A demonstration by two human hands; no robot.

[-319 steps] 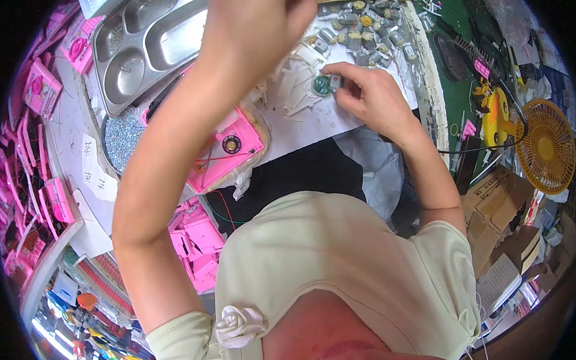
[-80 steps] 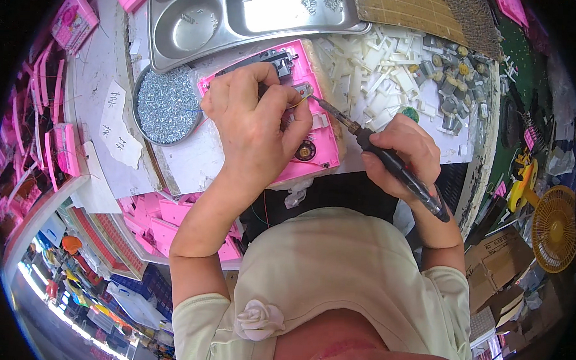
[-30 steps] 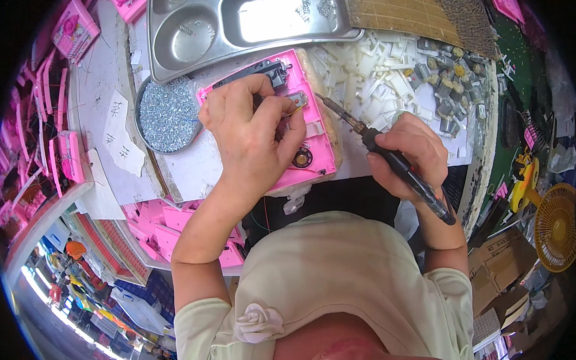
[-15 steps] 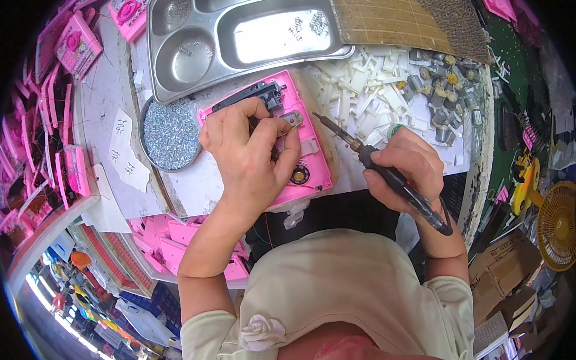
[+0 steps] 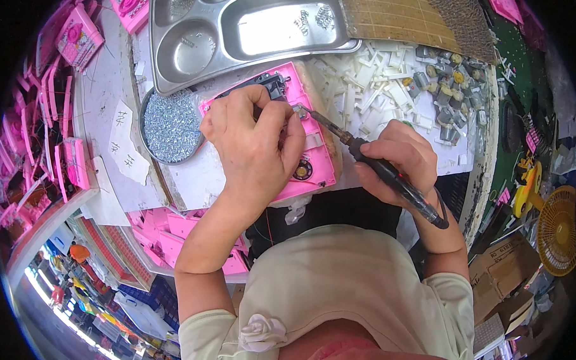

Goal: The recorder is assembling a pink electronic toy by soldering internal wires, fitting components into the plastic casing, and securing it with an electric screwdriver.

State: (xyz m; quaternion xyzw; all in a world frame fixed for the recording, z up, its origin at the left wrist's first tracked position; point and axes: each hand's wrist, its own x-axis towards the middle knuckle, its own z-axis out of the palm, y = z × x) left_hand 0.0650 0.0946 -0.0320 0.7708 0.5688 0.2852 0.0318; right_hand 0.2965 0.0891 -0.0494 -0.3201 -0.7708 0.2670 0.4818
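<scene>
A pink plastic toy housing (image 5: 325,162) lies on the table in front of me, with a dark mechanism (image 5: 272,84) at its far side and a small round speaker (image 5: 303,170) near its front corner. My left hand (image 5: 248,144) is over the housing, thumb and fingers pinched together; what they grip, perhaps a thin wire, is hidden. My right hand (image 5: 408,155) is wrapped round the black handle of a soldering iron (image 5: 389,175). The iron's tip reaches a small metal part (image 5: 301,110) in the housing, just right of my left fingertips.
A metal compartment tray (image 5: 206,82) stands behind the housing, a round dish of small screws (image 5: 171,128) to its left. White plastic parts (image 5: 380,88) and small motors (image 5: 453,94) lie at right. Pink housings (image 5: 77,39) pile up at left. A yellow fan (image 5: 558,231) stands far right.
The soldering iron has moved left and its tip now meets the small metal part by my left fingertips. My left hand stays pinched over the housing.
</scene>
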